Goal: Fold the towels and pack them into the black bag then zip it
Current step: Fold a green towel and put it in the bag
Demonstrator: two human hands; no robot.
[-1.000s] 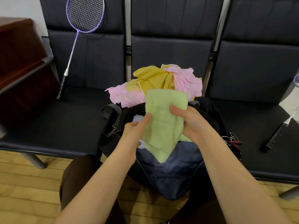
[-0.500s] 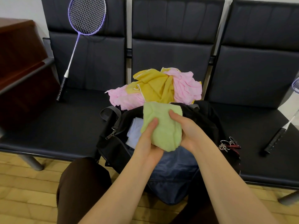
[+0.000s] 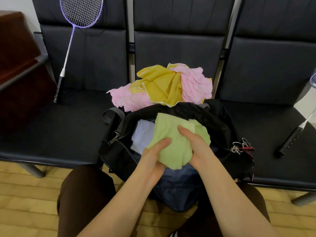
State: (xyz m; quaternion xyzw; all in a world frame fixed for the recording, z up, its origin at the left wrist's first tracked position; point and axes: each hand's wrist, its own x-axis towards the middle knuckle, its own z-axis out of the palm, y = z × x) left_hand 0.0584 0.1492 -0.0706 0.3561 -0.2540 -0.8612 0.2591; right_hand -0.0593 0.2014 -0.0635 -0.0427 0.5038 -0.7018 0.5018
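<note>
A folded light green towel (image 3: 172, 144) is held over the mouth of the open black bag (image 3: 220, 124), which stands on the middle seat. My left hand (image 3: 154, 156) grips the towel's lower left side, thumb on top. My right hand (image 3: 196, 146) grips its right side, thumb pressed into the middle. A white towel (image 3: 142, 134) lies inside the bag to the left. Behind the bag lies a loose heap of towels: a yellow towel (image 3: 162, 86) on top of pink towels (image 3: 196, 84).
A purple badminton racket (image 3: 75, 31) leans on the left seat back. A second racket's black handle (image 3: 290, 139) lies on the right seat. Keys (image 3: 239, 148) hang at the bag's right end. A zipper pull (image 3: 113, 139) hangs at its left. A brown cabinet (image 3: 15, 53) stands far left.
The green towel went from hanging open in front of the pile to folded small. Both hands lowered it down to the bag's opening.
</note>
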